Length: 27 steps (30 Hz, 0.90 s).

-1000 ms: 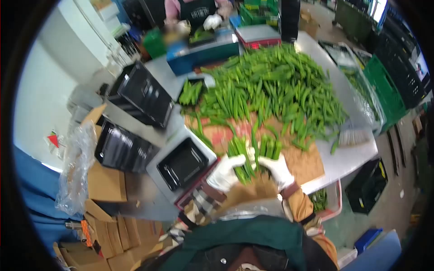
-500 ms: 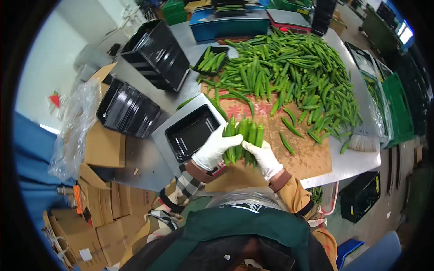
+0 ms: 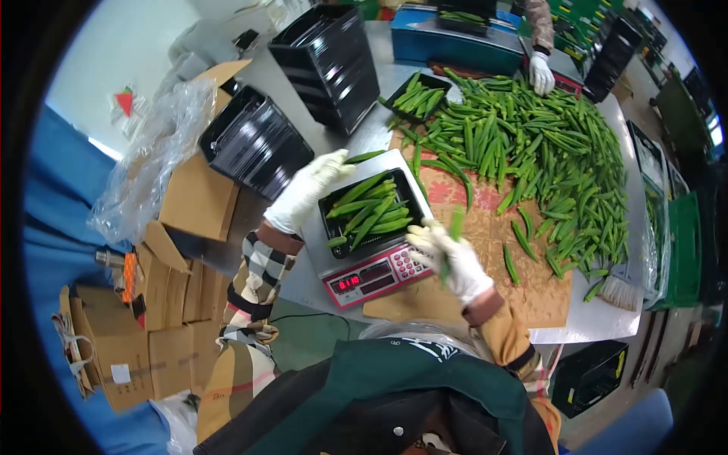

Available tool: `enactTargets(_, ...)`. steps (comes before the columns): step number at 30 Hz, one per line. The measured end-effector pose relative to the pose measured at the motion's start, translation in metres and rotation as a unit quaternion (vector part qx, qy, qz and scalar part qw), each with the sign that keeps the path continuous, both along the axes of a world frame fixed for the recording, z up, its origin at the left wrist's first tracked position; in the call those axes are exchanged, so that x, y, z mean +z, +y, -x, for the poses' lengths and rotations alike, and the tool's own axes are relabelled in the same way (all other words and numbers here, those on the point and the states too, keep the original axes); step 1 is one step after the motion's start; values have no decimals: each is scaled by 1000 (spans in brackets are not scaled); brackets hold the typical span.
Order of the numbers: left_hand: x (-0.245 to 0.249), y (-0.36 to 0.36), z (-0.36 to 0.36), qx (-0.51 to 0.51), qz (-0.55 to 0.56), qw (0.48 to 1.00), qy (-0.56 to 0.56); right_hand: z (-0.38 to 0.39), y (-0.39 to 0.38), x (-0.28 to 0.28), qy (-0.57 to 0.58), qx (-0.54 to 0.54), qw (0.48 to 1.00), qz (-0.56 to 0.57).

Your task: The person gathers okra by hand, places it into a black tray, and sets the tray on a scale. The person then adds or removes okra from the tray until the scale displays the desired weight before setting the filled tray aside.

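The right hand (image 3: 449, 259), in a white glove, is closed around an okra pod (image 3: 455, 226) that stands up out of its grip, blurred, just beside the near right corner of the scale (image 3: 369, 277). The left hand (image 3: 307, 191), also gloved, lies with its fingers stretched out against the far left corner of the black tray (image 3: 331, 225) on the scale. The tray is filled with okra laid lengthwise, and one loose pod (image 3: 365, 157) lies at the left fingertips; whether they touch it cannot be told. The scale's red display is lit. Right of it a cardboard sheet (image 3: 493, 299) covers the tabletop (image 3: 584, 326), with a big okra pile (image 3: 531, 144) beyond. Stacked black trays (image 3: 254, 140) stand to the left, and a co-worker's gloved hand (image 3: 539, 73) rests at the pile's far edge.
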<state>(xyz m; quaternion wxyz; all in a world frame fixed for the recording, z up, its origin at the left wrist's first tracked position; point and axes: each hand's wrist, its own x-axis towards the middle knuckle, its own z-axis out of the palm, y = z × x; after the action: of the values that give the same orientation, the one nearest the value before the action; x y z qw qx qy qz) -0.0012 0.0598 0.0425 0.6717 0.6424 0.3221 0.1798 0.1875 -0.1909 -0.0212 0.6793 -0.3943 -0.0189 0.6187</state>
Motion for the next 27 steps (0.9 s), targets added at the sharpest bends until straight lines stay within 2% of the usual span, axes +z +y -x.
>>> enactTargets(1,11,-2,12,67,-22,994,81,-15,-18,-7,-7,1,1000,-27)
enactTargets(3,-7,6,47,145,-9,987,63,-42,-62,-65,6,-64,997,49)
enactTargets(5,-27,10,79,212,39,976,45,-61,-113,-114,73,-162,972,153)
enactTargets(8,-44,-3,108,275,54,959,45,-51,-157,-139,66,-197,950,233)
enactTargets(10,-57,-13,117,293,56,954,28,-35,-168,-153,61,-166,944,279)
enactTargets(12,-60,-31,115,268,9,962,49,-22,-167,-160,29,-123,942,311)
enactTargets(15,-60,-48,109,221,-72,967,104,-21,-157,-151,-7,-109,949,295)
enactTargets(18,-40,-66,96,69,-20,971,228,-22,-145,-143,-41,-98,954,281)
enactTargets(19,-35,-69,94,-7,23,975,220,-21,-141,-141,-57,-94,953,282)
enactTargets(21,-22,-84,81,-20,119,988,94,-20,-138,-142,-62,-78,954,284)
enactTargets(24,-1,-89,70,-6,176,982,-74,-16,-136,-142,-66,-64,953,289)
enactTargets(25,7,-84,68,26,138,990,-24,-16,-136,-141,-68,-62,952,291)
enactTargets(27,-13,-70,73,83,-8,993,87,-16,-139,-144,-68,-68,950,299)
